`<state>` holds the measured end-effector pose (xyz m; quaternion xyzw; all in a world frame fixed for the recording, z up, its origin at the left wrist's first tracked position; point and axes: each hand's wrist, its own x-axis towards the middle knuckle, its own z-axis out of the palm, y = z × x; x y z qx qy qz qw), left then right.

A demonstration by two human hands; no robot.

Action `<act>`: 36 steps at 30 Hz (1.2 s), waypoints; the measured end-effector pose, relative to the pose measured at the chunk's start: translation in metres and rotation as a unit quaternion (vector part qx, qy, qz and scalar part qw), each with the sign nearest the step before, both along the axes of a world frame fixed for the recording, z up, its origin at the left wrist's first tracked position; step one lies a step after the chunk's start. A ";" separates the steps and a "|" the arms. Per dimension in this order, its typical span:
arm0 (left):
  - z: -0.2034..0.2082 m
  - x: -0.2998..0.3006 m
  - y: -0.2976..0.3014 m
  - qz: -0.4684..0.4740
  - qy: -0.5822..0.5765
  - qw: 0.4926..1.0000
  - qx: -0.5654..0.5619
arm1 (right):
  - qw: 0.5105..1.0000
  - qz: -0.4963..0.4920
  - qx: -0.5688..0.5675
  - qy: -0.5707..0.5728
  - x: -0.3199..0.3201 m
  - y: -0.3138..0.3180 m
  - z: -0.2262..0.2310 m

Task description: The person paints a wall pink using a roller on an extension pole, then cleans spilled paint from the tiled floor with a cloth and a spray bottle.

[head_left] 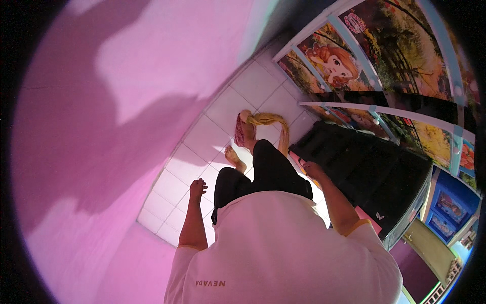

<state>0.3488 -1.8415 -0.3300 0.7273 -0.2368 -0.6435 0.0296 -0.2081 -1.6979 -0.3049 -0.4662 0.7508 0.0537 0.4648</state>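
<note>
My left hand point(198, 188) hangs beside my left thigh, its fingers loosely bent and a little apart, with nothing in it. On the other side, my right hand point(313, 171) is at the edge of a black drawer cabinet point(354, 169); its fingers are partly hidden, so I cannot tell whether it touches or grips it. A mustard-yellow cloth point(276, 120) lies in a curve on the floor by my forward foot point(245, 115). Against that same foot is a dark red patterned cloth point(239, 133). My other bare foot point(232, 154) rests on the tiles.
White floor tiles point(207, 133) run along a pink wall point(167, 76) on my left. A wardrobe with pictured door panels point(329, 63) stands ahead to the right. Beyond the black cabinet are a blue pictured panel point(448, 205) and a door point(430, 248).
</note>
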 end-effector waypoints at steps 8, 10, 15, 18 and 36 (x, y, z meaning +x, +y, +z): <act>-0.014 -0.064 -0.079 0.010 0.032 0.996 -0.083 | 0.997 -0.053 -0.055 -0.004 -0.051 -0.088 0.013; -0.011 -0.078 -0.095 0.024 0.030 0.995 -0.095 | 0.997 -0.034 -0.068 -0.001 -0.074 -0.123 0.007; -0.028 -0.095 -0.110 0.112 0.031 0.989 -0.093 | 0.999 0.004 -0.029 0.034 -0.124 -0.215 0.020; -0.030 -0.114 -0.105 0.133 0.026 0.987 -0.088 | 0.998 0.028 0.007 0.047 -0.143 -0.270 0.057; -0.004 -0.043 -0.065 0.066 -0.004 0.992 -0.111 | 0.990 -0.114 -0.035 -0.080 -0.068 -0.150 -0.012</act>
